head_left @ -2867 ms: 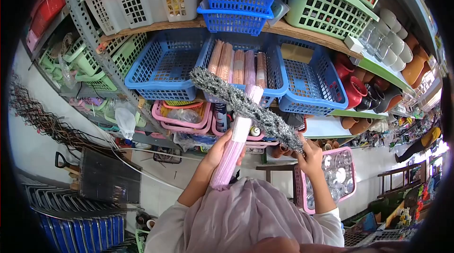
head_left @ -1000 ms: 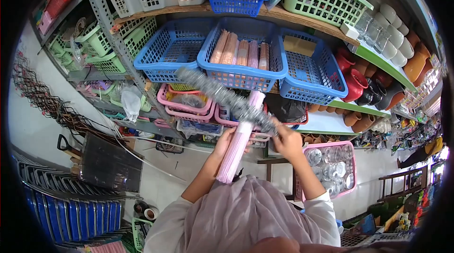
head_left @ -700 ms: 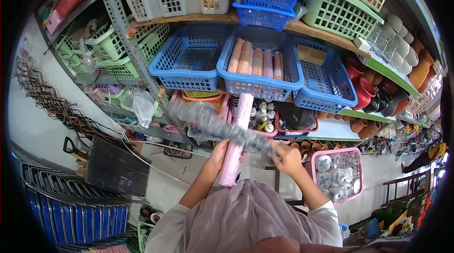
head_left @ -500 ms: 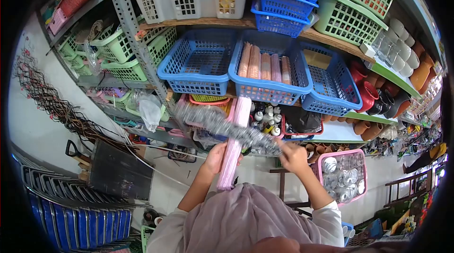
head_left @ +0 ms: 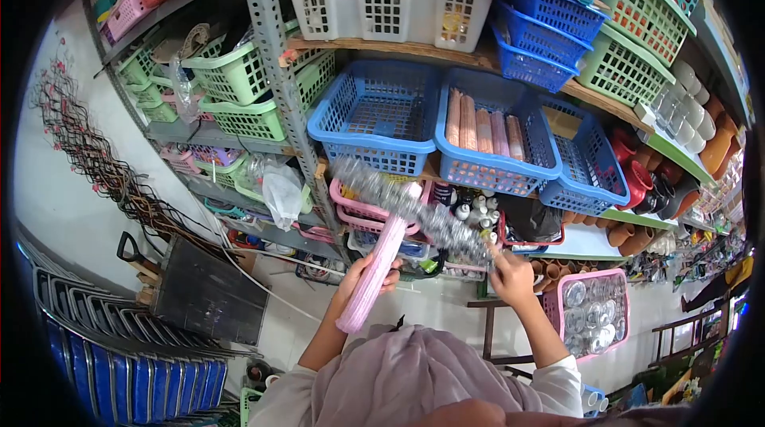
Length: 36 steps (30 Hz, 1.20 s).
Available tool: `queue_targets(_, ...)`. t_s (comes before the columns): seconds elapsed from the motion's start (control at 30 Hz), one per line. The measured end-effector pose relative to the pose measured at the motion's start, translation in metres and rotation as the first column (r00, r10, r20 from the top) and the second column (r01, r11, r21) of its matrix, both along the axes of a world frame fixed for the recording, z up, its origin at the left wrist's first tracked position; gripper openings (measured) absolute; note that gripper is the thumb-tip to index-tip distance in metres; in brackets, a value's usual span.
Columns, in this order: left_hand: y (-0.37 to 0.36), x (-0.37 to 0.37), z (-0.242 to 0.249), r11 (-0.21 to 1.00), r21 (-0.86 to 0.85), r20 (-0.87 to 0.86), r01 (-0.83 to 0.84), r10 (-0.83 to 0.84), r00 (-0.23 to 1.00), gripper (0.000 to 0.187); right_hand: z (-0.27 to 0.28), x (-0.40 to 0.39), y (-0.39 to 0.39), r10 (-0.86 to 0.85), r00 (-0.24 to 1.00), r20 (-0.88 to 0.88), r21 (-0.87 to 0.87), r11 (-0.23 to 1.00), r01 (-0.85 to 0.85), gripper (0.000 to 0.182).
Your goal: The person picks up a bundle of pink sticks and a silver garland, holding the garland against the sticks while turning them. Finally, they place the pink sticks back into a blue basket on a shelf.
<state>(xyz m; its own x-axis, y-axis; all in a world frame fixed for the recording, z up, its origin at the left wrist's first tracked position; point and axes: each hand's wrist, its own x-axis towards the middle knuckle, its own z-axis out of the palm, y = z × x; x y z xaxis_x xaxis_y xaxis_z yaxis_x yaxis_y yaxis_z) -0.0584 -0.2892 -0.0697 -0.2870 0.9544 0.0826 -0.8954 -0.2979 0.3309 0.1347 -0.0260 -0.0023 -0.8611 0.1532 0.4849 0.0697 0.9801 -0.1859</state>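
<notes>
My left hand is wrapped round a long pink bundle, which looks like thin strands packed in a clear sleeve. The bundle tilts, its lower end near my chest and its upper end toward the shelf. In my right hand is a grey fluffy duster, gripped at its right end and smeared by motion. The duster crosses over the bundle's upper end and hides part of it. Beyond my hands stands a blue basket holding several similar wrapped bundles in peach and pink.
Blue baskets flank the middle one on the shelf. White bottles and a pink basket sit on the shelf below. A pink crate of glass jars stands at right, stacked blue chairs at lower left, a metal post at left.
The view has shifted, so the shelves sit farther right. The pink bundle tilts more, its lower end swung left, and the duster still lies across its upper end.
</notes>
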Motion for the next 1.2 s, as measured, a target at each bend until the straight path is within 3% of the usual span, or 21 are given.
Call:
queue_targets(0.07,-0.006,-0.004,0.007,0.999,0.036,0.035,-0.001,0.000,0.999,0.050,0.005,0.004,-0.005,0.100,0.993,0.054,0.037,0.994,-0.102,0.066)
queue_targets(0.2,-0.015,-0.014,0.008,0.998,0.055,0.070,-0.037,0.033,0.997,0.047,0.004,0.007,0.004,-0.020,1.000,0.002,-0.011,1.000,0.020,0.063)
queue_targets(0.3,-0.020,-0.016,0.013,0.996,0.033,0.048,-0.086,0.084,0.995,0.047,0.002,0.018,0.008,0.043,0.998,0.054,0.057,0.997,-0.046,0.060)
queue_targets(0.4,-0.026,-0.032,-0.028,0.989,0.150,0.033,0.005,-0.010,0.999,0.047,0.008,0.021,0.008,0.132,0.989,0.073,0.127,0.982,-0.140,0.062)
queue_targets(0.43,-0.024,-0.021,0.003,0.995,0.048,0.073,-0.087,0.083,0.994,0.048,0.004,0.022,0.014,0.094,0.995,0.036,0.110,0.989,-0.097,0.062)
queue_targets(0.53,-0.018,-0.020,0.017,0.995,0.092,0.036,-0.044,0.041,0.999,0.046,0.002,0.019,0.019,-0.032,0.998,-0.049,-0.012,0.999,0.031,0.061)
queue_targets(0.73,-0.005,-0.020,0.005,0.989,0.115,0.098,-0.091,0.080,0.992,0.048,0.004,0.024,0.022,0.137,0.991,0.012,0.113,0.984,-0.137,0.064)
queue_targets(0.8,0.000,-0.020,0.006,0.987,0.081,0.122,-0.139,0.129,0.984,0.049,0.006,0.021,0.029,0.055,0.998,-0.015,0.128,0.990,-0.053,0.065)
queue_targets(0.87,0.011,-0.017,0.014,0.977,0.195,0.136,-0.091,0.065,0.988,0.049,0.001,0.014,0.040,-0.029,0.996,-0.081,0.023,0.999,0.031,0.064)
queue_targets(0.93,0.017,-0.013,0.017,0.977,0.180,0.154,-0.111,0.083,0.985,0.049,0.009,0.010,0.042,-0.067,0.996,-0.055,0.021,0.997,0.068,0.064)
queue_targets(1.07,0.032,-0.009,0.021,0.964,0.215,0.155,-0.159,0.127,0.980,0.049,0.002,0.013,0.052,0.153,0.988,-0.005,0.104,0.983,-0.151,0.065)
queue_targets(1.1,0.037,0.000,0.040,0.950,-0.042,0.267,-0.309,0.308,0.913,0.049,0.003,0.012,0.056,0.221,0.975,0.014,0.131,0.966,-0.221,0.064)
queue_targets(1.13,0.040,0.005,0.050,0.861,-0.306,0.324,-0.406,0.495,0.806,0.049,0.004,0.010,0.060,0.288,0.957,0.033,0.157,0.944,-0.289,0.064)
queue_targets(1.2,0.044,0.001,0.032,0.835,-0.315,0.261,-0.450,0.532,0.805,0.048,0.017,0.003,0.073,0.274,0.961,0.032,0.138,0.951,-0.276,0.063)
